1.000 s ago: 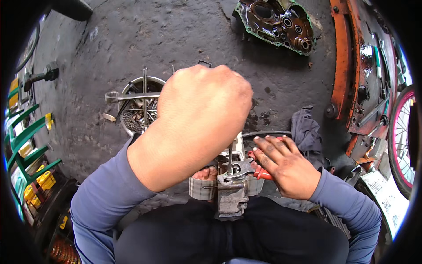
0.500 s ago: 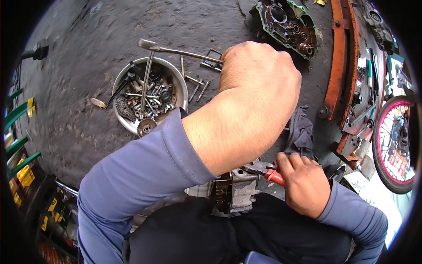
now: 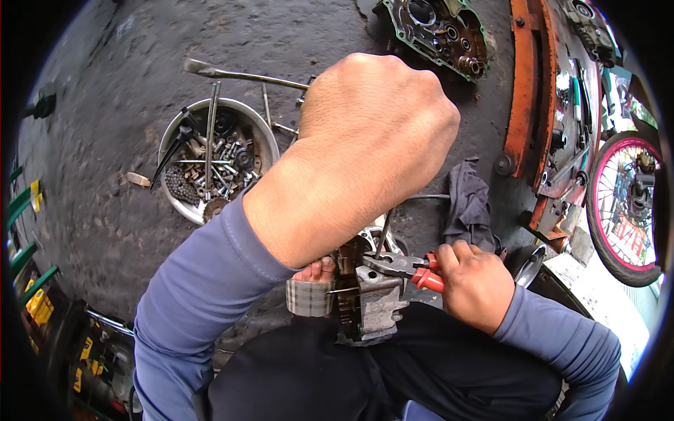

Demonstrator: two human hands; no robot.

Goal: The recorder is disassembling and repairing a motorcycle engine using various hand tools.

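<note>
My left hand is a fist above a metal engine part, closed around a long metal tool that sticks out to the left; its grip is hidden beneath. Red-handled pliers are in my right hand, their jaws at an upright rod on the engine part, which sits between my legs. My bare toes and a plaid sandal strap show beside it.
A bowl of bolts, chain and gears is at the left. An oily casing lies at the back. Orange metal frame, dark cloth and pink-rimmed wheel are at the right; green plastic parts at the far left.
My left fist and its tool have swung up and right, then slightly back left. My right hand's fingers have curled further around the pliers. The whole view has shifted.
</note>
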